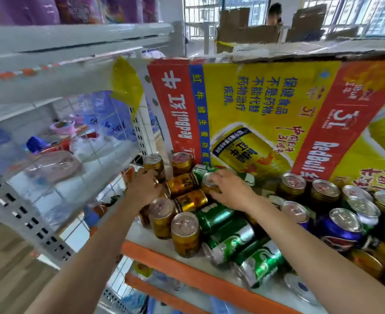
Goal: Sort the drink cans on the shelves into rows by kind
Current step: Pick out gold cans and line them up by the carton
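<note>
Right hand [228,191] grips an upright gold can [210,183] at frame centre. Left hand [146,186], fingers curled, rests among gold cans [184,233] on the shelf [187,271]; its hold is unclear.

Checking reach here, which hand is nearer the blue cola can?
Right. The right hand is left of the blue cola can; the left hand is farther left.

The big yellow and red cardboard box [266,109] at the back of the shelf is upside down. Its red stripe says "RedBull" in white letters. Another red stripe has "RedBull" too. A large "31" is printed on it. Blue Chinese words fill the yellow part. The can labels are too blurry to read.
</note>
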`<action>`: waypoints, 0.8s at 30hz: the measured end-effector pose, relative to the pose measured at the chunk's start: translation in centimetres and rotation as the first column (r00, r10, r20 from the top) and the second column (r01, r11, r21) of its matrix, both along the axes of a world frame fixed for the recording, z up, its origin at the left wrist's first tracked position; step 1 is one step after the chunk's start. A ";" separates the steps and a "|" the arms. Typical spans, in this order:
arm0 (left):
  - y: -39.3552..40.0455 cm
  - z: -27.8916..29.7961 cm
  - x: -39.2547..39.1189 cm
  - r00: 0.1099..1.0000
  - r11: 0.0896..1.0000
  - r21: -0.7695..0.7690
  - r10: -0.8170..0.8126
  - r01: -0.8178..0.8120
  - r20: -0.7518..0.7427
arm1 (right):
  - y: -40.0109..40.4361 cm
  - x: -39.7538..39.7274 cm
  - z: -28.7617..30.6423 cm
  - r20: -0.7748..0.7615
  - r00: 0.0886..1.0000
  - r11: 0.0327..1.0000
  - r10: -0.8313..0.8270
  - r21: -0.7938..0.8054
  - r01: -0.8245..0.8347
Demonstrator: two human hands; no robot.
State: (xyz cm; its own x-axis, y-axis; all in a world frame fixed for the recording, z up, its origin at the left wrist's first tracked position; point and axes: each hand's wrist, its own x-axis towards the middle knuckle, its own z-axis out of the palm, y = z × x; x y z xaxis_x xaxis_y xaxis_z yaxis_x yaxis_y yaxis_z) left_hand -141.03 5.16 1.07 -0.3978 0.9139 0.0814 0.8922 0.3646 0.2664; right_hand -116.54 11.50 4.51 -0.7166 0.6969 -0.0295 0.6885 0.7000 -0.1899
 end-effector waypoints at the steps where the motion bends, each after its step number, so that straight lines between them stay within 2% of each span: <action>1: -0.3 -0.6 -1.0 0.999 0.999 -0.021 0.034 -0.034 0.001 | 0.1 -1.2 -0.1 -0.026 1.000 1.000 0.009 0.025 -0.008; 4: -0.7 -2.0 -3.0 0.997 0.991 -0.116 0.068 -0.063 0.038 | 0.7 -4.9 0.0 -0.082 0.995 0.997 0.060 0.044 -0.057; 7: -0.5 -2.2 -3.7 0.989 0.991 -0.107 0.097 -0.084 0.116 | 1.9 -7.7 -0.5 0.010 0.997 0.997 0.077 -0.030 -0.076; 10: -0.3 -2.2 -4.3 0.988 0.990 -0.114 0.095 -0.081 0.118 | 3.2 -9.5 -1.5 0.139 0.985 0.994 0.102 -0.063 -0.094; 16: 0.5 -2.0 -5.1 0.989 0.973 -0.208 0.116 -0.095 0.092 | 4.7 -12.0 -2.6 0.334 0.926 0.981 0.175 0.022 -0.194; 20: 1.5 -2.0 -5.2 0.991 0.950 -0.291 0.128 -0.109 0.046 | 4.4 -12.9 -2.7 0.368 0.913 0.971 0.177 0.084 -0.222; 24: 3.1 -2.1 -6.1 0.990 0.939 -0.330 0.123 -0.096 0.064 | 3.4 -13.5 -2.8 0.378 0.914 0.956 0.146 0.184 -0.229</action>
State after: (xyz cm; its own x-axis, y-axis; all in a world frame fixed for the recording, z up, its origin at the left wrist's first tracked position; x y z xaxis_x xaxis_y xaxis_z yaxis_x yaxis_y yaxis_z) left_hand -147.09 8.28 -1.06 -0.4894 0.8353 -0.2505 0.8220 0.5378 0.1872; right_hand -130.05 14.86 1.69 -0.8048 0.5689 -0.1691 0.5327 0.8180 0.2169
